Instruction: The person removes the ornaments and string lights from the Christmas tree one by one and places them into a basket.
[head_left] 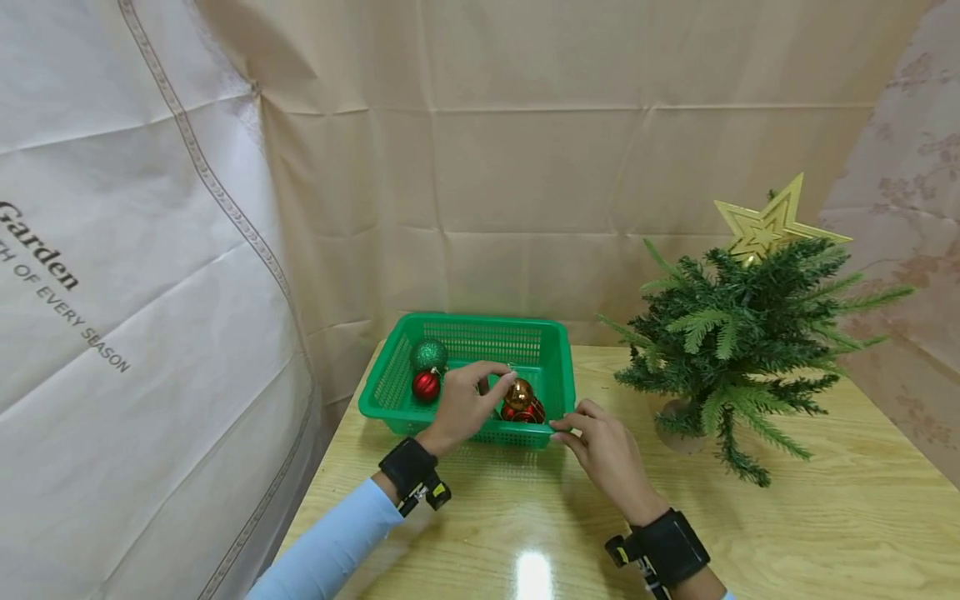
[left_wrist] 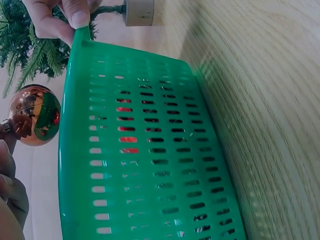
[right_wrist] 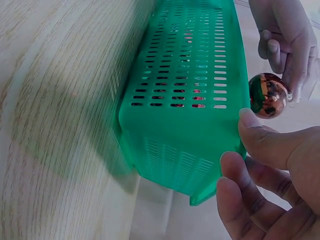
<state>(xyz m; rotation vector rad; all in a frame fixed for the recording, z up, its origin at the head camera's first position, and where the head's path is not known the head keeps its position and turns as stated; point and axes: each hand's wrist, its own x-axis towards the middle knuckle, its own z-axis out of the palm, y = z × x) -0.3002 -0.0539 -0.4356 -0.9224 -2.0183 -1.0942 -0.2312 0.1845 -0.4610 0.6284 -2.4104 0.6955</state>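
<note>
My left hand (head_left: 463,407) reaches over the front of a green plastic basket (head_left: 468,320). Its thumb and fingertips pinch the top of a shiny copper bauble (head_left: 519,395), which hangs just above the rim in the left wrist view. My right hand (head_left: 606,457) holds the basket's front right corner, thumb on the outer side, as the right wrist view shows. Below the copper bauble lie red baubles (head_left: 534,412), partly covered by it. At the basket's left are a glittery green bauble (head_left: 429,355) and a shiny red bauble (head_left: 426,386).
On the right of the wooden table (head_left: 480,517) stands a small artificial Christmas tree (head_left: 720,350) with a gold star (head_left: 767,223) on top. Its branches reach toward the basket. Beige cloth (head_left: 525,183) hangs behind, and a white printed cloth (head_left: 135,333) on the left.
</note>
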